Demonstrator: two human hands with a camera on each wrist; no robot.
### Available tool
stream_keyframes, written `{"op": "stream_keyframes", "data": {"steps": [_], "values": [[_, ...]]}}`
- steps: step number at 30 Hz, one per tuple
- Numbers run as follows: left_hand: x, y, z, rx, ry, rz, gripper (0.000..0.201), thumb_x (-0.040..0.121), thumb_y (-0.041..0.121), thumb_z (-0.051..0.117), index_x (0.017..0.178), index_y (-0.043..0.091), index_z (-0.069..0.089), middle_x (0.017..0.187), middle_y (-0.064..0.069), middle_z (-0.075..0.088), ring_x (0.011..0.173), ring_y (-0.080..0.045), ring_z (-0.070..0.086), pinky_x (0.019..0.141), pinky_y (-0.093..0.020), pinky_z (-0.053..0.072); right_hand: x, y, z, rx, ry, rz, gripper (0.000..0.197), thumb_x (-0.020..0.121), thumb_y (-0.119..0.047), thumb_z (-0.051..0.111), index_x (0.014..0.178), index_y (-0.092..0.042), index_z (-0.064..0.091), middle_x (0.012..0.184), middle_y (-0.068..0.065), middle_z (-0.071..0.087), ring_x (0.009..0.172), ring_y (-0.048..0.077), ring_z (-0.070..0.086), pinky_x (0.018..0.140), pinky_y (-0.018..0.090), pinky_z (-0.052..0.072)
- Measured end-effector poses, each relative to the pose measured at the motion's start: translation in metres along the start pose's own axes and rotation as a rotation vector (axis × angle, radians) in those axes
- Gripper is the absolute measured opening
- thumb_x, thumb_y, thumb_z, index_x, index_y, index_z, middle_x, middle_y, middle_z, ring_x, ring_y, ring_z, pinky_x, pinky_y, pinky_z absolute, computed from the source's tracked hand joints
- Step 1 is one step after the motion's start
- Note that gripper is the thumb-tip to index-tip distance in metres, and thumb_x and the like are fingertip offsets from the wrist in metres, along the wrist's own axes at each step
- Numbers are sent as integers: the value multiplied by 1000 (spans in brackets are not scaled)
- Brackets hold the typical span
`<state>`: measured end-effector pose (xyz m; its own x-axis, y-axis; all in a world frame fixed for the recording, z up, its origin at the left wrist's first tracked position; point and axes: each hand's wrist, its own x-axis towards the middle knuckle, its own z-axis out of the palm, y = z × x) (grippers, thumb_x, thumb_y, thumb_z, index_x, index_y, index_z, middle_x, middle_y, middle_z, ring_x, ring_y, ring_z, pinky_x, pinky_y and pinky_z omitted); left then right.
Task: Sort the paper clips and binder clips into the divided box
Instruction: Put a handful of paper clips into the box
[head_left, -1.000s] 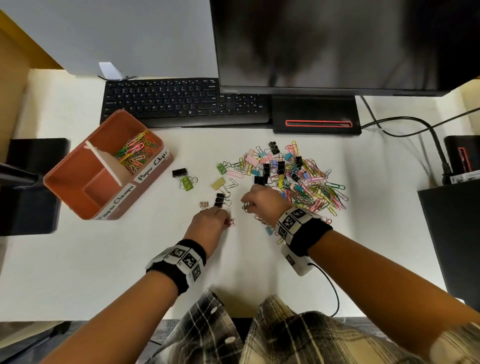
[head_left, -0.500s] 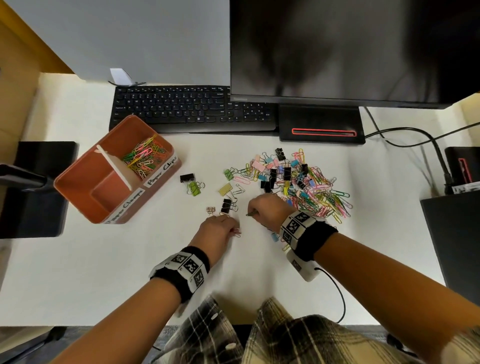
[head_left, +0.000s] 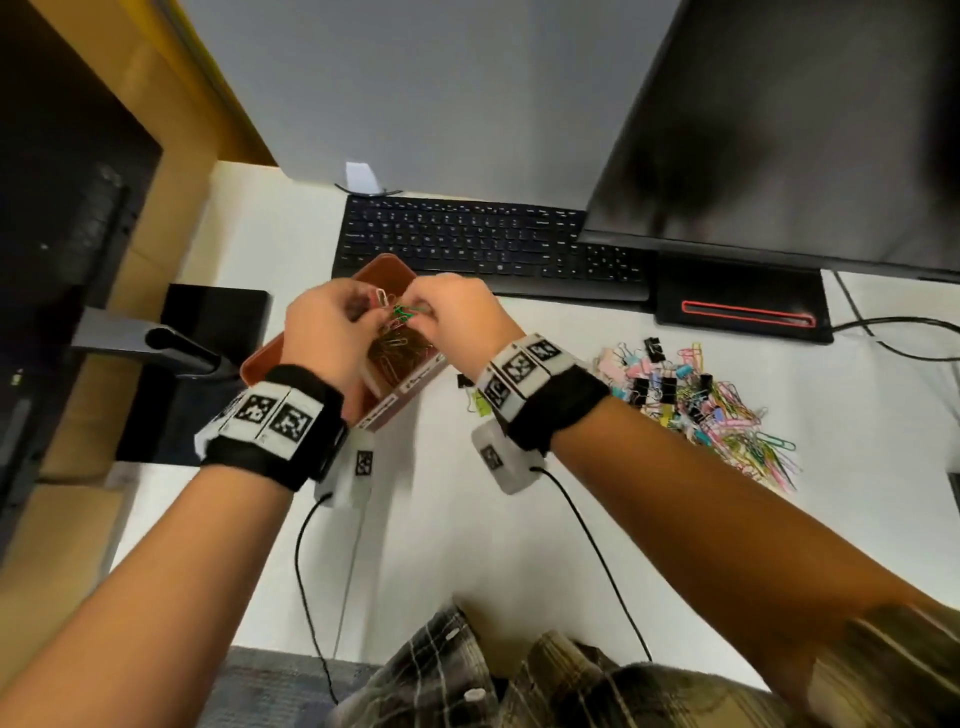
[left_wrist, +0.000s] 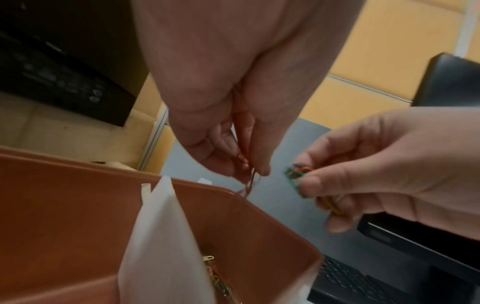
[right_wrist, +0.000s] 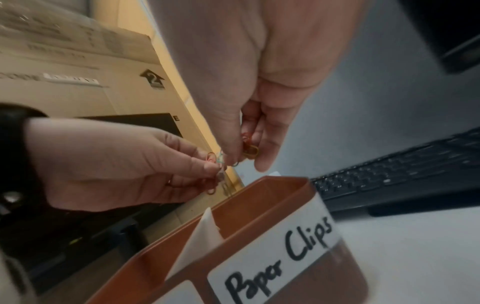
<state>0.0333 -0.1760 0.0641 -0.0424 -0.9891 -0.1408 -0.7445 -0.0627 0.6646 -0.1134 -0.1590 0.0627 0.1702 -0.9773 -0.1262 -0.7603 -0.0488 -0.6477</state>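
Both hands meet above the brown plastic divided box (head_left: 395, 270) near the desk's left edge: left hand (head_left: 324, 332) pinches thin wire paper clips (left_wrist: 246, 164), right hand (head_left: 457, 317) pinches green ones (head_left: 402, 312). Mixed clip pile (head_left: 701, 405) lies well right.

Terracotta box (head_left: 387, 267), white divider (left_wrist: 166, 236); black keyboard (head_left: 467, 244); plaid shirt (head_left: 519, 680).

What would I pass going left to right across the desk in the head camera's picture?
Black box → brown divided box → left hand → right hand → pile of clips → cable.
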Motion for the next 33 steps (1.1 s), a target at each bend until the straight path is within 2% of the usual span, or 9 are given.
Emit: {"op": "stream_keyframes", "data": {"steps": [4, 7, 10, 12, 16, 19, 22, 26, 33], "values": [[1, 1, 0, 160, -34, 145, 43, 80, 10, 66, 122, 11, 55, 121, -12, 57, 109, -25, 55, 101, -32, 40, 3, 8, 4, 28, 44, 43, 39, 85, -27, 63, 122, -21, 53, 114, 2, 59, 97, 16, 58, 88, 34, 50], [-31, 5, 12, 42, -113, 356, 23, 81, 12, 65, 104, 17, 62, 102, 1, 58, 86, -9, 56, 80, -16, 45, -35, 48, -8, -117, 90, 110, 26, 90, -34, 55, 114, -25, 57, 104, -6, 60, 89, 8, 52, 77, 25, 42], [-66, 3, 45, 45, -424, 485, 5, 84, 18, 64, 88, 19, 65, 83, 6, 56, 67, 5, 47, 62, -9, 37, -87, 98, -12, -141, 15, 242, 21, 91, -29, 53, 109, -20, 60, 96, -3, 63, 81, 10, 53, 77, 26, 47], [-84, -8, 74, 87, -582, 494, 10, 85, 22, 63, 93, 18, 67, 87, 4, 57, 69, 0, 49, 67, -10, 40, -116, 121, -9, -121, -56, 331, 20, 90, -24, 55, 109, -18, 59, 93, -3, 60, 80, 11, 53, 76, 26, 47], [-101, -18, 124, 177, -721, 467, 27, 87, 23, 59, 113, 17, 62, 113, -2, 57, 99, -18, 57, 90, -23, 43, -144, 150, -4, -20, -37, 497, 27, 87, -17, 61, 114, -15, 58, 92, -1, 61, 82, 15, 57, 73, 25, 47], [-104, -20, 142, 233, -677, 442, 31, 84, 20, 61, 115, 15, 61, 119, -4, 53, 105, -25, 55, 94, -33, 45, -137, 152, -1, 1, -22, 515, 30, 87, -17, 60, 117, -14, 56, 101, 4, 63, 90, 17, 58, 82, 28, 49], [-102, -21, 151, 264, -567, 467, 31, 78, 17, 68, 107, 10, 64, 111, -9, 55, 94, -31, 56, 87, -40, 50, -125, 150, 3, -15, -5, 486, 34, 86, -15, 62, 119, -12, 56, 113, 7, 57, 92, 17, 52, 88, 28, 45], [-97, -20, 159, 231, -498, 479, 22, 75, 15, 71, 96, 10, 67, 94, -10, 59, 83, -32, 58, 77, -37, 52, -113, 150, 9, -35, -55, 468, 36, 83, -18, 66, 117, -12, 57, 120, 8, 51, 105, 21, 52, 97, 29, 41], [-100, -13, 169, 253, -454, 453, 7, 72, 5, 69, 74, 11, 65, 77, -9, 60, 71, -31, 59, 64, -34, 51, -111, 150, 10, -95, -155, 382, 18, 88, -15, 59, 101, -6, 67, 115, 11, 59, 111, 25, 54, 97, 30, 42]]}}
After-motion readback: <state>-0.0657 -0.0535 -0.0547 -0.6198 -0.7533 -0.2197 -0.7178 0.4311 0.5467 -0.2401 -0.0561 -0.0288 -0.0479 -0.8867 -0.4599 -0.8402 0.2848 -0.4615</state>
